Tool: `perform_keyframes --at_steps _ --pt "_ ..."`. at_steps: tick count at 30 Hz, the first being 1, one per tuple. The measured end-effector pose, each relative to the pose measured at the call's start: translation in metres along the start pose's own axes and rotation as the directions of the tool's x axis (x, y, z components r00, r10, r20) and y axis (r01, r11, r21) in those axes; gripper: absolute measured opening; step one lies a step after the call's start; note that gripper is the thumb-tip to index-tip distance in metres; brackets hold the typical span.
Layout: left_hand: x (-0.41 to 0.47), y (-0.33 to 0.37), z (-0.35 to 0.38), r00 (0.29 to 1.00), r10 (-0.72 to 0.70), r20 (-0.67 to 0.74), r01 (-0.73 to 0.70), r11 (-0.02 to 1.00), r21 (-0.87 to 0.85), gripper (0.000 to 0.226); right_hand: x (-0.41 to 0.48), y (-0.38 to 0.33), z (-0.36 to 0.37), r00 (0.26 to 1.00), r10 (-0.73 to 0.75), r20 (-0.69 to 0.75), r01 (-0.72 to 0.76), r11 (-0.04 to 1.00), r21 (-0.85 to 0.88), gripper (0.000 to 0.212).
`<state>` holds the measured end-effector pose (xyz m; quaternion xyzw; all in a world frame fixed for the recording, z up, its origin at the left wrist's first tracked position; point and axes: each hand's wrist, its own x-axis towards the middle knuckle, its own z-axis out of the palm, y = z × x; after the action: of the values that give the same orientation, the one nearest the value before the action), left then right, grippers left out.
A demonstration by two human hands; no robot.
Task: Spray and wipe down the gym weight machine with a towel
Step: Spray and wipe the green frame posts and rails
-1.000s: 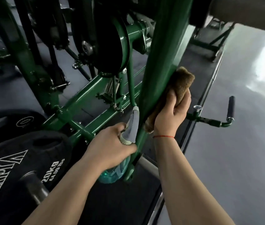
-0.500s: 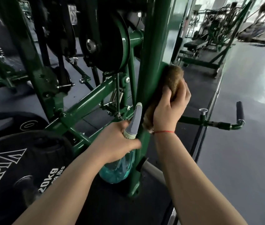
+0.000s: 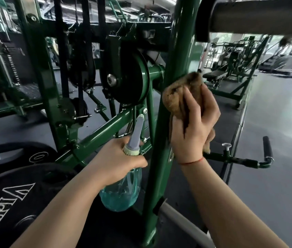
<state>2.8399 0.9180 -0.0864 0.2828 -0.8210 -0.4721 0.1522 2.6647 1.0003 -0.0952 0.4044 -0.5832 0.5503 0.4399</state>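
Brown fuzzy towel [image 3: 176, 97] is bunched under the right hand [image 3: 195, 133], whose curled fingers press it against the glossy green steel upright of the weight machine [image 3: 177, 51]. The left hand [image 3: 116, 161] grips a clear teal spray bottle [image 3: 122, 192] by its neck, seemingly just beside the upright. The cloth could slip on slick paint, and the bottle might knock the frame.

Two bare arms showed from the lower edge, the left forearm [image 3: 61, 208] and the right forearm [image 3: 227, 203], both uncovered as far as the view ran. The left hand [image 3: 116, 158] and the right hand [image 3: 193, 133] were bare as well. Round the right wrist sat a red thread bracelet [image 3: 191, 161], one thin strand lying close against the wrist
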Motion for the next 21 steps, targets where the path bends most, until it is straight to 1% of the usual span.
perform_keyframes --at_steps 2,4,6,8,10,11,12,14,15,16,17,18,21 --pt "0.0 -0.002 -0.001 1.0 0.005 -0.007 -0.005 1.0 -0.009 0.037 0.046 -0.017 0.009 0.988 -0.145 -0.049 0.139 0.985 -0.1 0.052" --pt "0.002 -0.003 -0.001 1.0 -0.007 -0.014 0.007 1.0 -0.025 0.04 0.075 -0.032 0.02 0.959 -0.28 -0.038 0.26 0.927 -0.272 0.049" --pt "0.004 -0.005 0.001 1.0 -0.018 -0.022 0.017 0.998 -0.057 0.039 0.077 -0.037 0.027 0.926 -0.369 0.075 0.365 0.828 -0.426 0.047" --pt "0.003 -0.007 0.002 0.999 -0.028 -0.033 0.025 0.994 -0.103 0.038 0.063 -0.034 0.025 0.882 -0.42 0.213 0.469 0.742 -0.478 0.042" --pt "0.002 -0.008 0.004 0.998 -0.038 -0.043 0.033 0.992 -0.12 0.039 0.043 -0.023 0.02 0.835 -0.445 0.324 0.55 0.696 -0.462 0.037" --pt "0.0 -0.01 0.004 0.998 -0.042 -0.048 0.036 0.991 -0.127 0.039 0.03 -0.018 0.017 0.799 -0.458 0.39 0.599 0.665 -0.446 0.037" --pt "-0.003 -0.011 0.004 0.998 -0.045 -0.05 0.038 0.991 -0.128 0.038 0.017 -0.014 0.011 0.75 -0.469 0.466 0.654 0.629 -0.42 0.038" --pt "-0.007 -0.016 0.005 0.997 -0.057 -0.048 0.05 0.99 -0.13 0.036 0.001 -0.008 0.001 0.626 -0.49 0.606 0.756 0.573 -0.316 0.04" --pt "-0.009 -0.019 0.006 0.997 -0.065 -0.044 0.059 0.99 -0.129 0.036 0.002 -0.007 -0.004 0.572 -0.5 0.65 0.788 0.555 -0.266 0.039" --pt "-0.011 -0.021 0.006 0.997 -0.073 -0.037 0.068 0.99 -0.126 0.036 0.008 -0.009 -0.007 0.544 -0.505 0.67 0.802 0.548 -0.238 0.039" --pt "-0.013 -0.022 0.007 0.996 -0.078 -0.034 0.073 0.989 -0.126 0.037 0.018 -0.011 -0.009 0.542 -0.506 0.671 0.802 0.55 -0.234 0.04" --pt "-0.014 -0.023 0.007 0.996 -0.081 -0.033 0.076 0.989 -0.125 0.038 0.032 -0.015 -0.009 0.563 -0.504 0.654 0.792 0.554 -0.255 0.043" --pt "-0.016 -0.021 0.008 0.997 -0.068 -0.036 0.063 0.991 -0.114 0.038 0.08 -0.031 -0.001 0.692 -0.492 0.529 0.714 0.579 -0.394 0.047"
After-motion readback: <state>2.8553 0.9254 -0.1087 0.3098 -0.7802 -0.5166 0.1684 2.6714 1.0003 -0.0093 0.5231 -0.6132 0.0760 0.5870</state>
